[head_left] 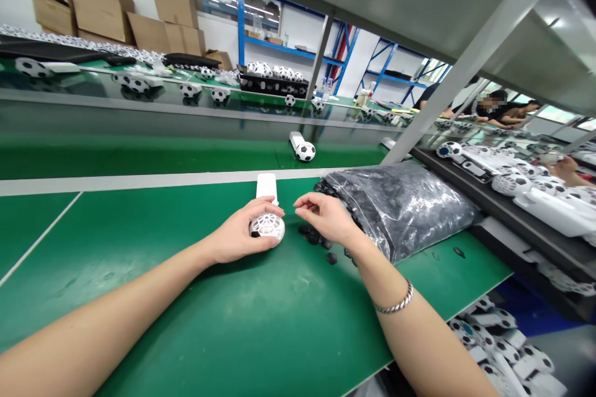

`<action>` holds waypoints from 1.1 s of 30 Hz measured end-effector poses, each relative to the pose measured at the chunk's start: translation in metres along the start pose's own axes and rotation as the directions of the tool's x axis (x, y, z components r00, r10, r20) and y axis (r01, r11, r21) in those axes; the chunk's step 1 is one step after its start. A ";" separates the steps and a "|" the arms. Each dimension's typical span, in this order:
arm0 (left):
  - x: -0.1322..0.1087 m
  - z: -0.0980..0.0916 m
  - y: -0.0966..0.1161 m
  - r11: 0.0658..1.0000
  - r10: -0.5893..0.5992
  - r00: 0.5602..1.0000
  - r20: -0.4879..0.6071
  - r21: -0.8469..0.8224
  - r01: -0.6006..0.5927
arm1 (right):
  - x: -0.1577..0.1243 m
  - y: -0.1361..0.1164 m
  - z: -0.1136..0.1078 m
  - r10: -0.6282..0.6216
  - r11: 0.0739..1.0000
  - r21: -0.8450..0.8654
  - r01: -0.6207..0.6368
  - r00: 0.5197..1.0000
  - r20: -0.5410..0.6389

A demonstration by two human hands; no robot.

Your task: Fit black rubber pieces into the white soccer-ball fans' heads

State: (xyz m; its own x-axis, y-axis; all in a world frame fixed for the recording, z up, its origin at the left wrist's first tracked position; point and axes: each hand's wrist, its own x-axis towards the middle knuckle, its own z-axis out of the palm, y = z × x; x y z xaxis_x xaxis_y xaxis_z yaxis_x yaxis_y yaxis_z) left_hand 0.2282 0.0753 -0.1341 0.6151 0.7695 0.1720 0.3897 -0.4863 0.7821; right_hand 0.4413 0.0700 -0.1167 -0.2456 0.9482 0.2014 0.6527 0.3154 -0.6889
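My left hand (235, 234) is closed around the round head of a white handheld fan (268, 226) that lies on the green work surface. Its openwork grille faces up and its flat handle points away from me. Just right of the fan, my right hand (328, 216) hovers with thumb and fingers pinched; whatever is between the fingertips is too small to make out. Beneath and beside that hand lie several small black pieces (313, 236), spilling from the mouth of a clear plastic bag (410, 205) filled with more of them.
Beyond the white strip, a fan with a football-patterned head (305, 151) sits on the green belt. To the right, a black tray (465, 177) bears more fans, with others heaped below (507, 341). A slanted metal post (470, 68) rises behind the bag. Co-workers are at the far right.
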 end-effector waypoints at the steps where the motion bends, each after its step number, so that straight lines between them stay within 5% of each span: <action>1: 0.000 -0.002 -0.001 1.000 0.001 1.000 -0.007 -0.015 -0.001 | 0.001 0.003 0.000 -0.013 0.999 -0.050 0.010 0.999 -0.049; 5: 0.004 -0.016 -0.012 0.987 -0.052 0.997 -0.050 -0.154 0.043 | 0.005 0.010 0.004 -0.140 0.973 -0.202 0.115 0.984 -0.112; 11: 0.006 -0.025 -0.023 0.972 -0.112 0.990 -0.084 -0.216 0.092 | 0.003 -0.003 0.029 -0.253 0.887 -0.334 0.318 0.941 0.224; 22: 0.003 -0.024 -0.016 0.974 -0.065 0.998 0.016 -0.216 0.067 | 0.004 -0.003 0.032 -0.047 0.973 -0.206 0.101 0.967 0.250; 33: 0.002 -0.016 -0.012 0.988 -0.002 1.000 0.016 -0.153 0.005 | -0.003 -0.004 0.022 -0.027 0.980 -0.186 0.075 0.968 0.248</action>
State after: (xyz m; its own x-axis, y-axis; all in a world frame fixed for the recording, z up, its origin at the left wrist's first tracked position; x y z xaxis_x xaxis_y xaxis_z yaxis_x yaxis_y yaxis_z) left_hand 0.2143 0.0889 -0.1335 0.6248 0.7640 0.1608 0.2832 -0.4137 0.8653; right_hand 0.4241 0.0648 -0.1298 -0.4331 0.9004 0.0410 0.7546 0.3870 -0.5299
